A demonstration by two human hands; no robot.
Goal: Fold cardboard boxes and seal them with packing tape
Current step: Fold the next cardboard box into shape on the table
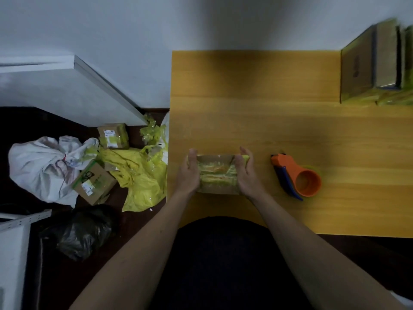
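A small cardboard box covered in yellow-green tape lies on the wooden table, near its front left corner. My left hand presses against the box's left side with fingers pointing away from me. My right hand holds the right side, fingers wrapped over the far right corner. An orange tape dispenser with a blue handle lies on the table to the right of my right hand, apart from it.
A stack of flat cardboard boxes stands at the table's far right. On the floor to the left lie two taped boxes, a white bag, a yellow plastic bag and a black bag.
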